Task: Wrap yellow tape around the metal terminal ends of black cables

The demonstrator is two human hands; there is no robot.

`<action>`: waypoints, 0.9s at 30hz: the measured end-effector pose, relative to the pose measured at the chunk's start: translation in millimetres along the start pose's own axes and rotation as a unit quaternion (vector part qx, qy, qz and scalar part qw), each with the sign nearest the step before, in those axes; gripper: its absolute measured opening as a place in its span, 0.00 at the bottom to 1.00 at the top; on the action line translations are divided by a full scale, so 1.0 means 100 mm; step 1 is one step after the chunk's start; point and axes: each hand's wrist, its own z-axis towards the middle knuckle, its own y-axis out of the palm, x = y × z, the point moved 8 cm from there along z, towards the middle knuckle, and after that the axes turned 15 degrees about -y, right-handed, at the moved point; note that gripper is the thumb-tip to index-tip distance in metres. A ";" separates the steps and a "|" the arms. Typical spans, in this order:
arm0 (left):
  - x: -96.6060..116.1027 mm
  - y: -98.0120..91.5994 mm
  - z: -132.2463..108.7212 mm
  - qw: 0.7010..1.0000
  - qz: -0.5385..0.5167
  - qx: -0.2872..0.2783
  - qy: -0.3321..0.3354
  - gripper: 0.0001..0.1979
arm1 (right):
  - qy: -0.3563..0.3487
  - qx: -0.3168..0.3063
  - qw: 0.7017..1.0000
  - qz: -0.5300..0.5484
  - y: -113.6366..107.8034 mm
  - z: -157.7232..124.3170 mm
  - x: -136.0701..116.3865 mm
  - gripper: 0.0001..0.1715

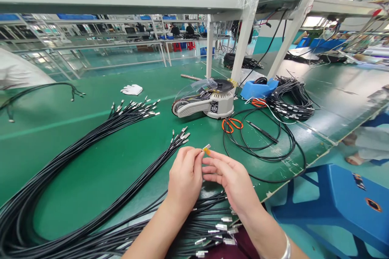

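Observation:
Between my two hands is a cable connector [207,147] with a metal end and a small piece of yellow tape [206,151] at its base. My left hand [186,174] pinches the connector's cable end from the left. From the right, the fingertips of my right hand [231,176] close on the yellow tape; the exact grip is partly hidden. Just beyond lies a bundle of black cables [158,158] with metal plugs at its tip. More cables with silver connectors [223,226] lie below my forearms. A tape dispenser [209,101] stands ahead on the green table [82,162].
Orange-handled scissors [232,125], a black pen-like tool [261,131] and loose black cable lie to the right. Behind them are a coiled cable bundle [291,101] and a blue holder [259,89]. A white glove [131,89] lies at the back; a blue stool [349,202] stands right.

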 end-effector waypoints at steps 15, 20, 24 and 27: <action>0.01 -0.02 0.00 1.000 0.013 0.007 -0.009 0.03 | -0.096 -0.015 0.989 -0.116 0.04 0.15 -0.08 0.16; -0.07 0.02 0.02 0.997 -0.022 -0.039 -0.063 0.06 | -0.126 -0.016 0.979 -0.159 0.01 0.12 -0.13 0.13; -0.19 0.08 0.02 0.983 -0.058 -0.087 -0.149 0.08 | -0.130 -0.018 0.978 -0.162 0.03 0.13 -0.17 0.12; -0.25 0.11 0.01 0.962 -0.099 -0.122 -0.223 0.09 | -0.138 -0.024 0.977 -0.161 0.04 0.13 -0.19 0.11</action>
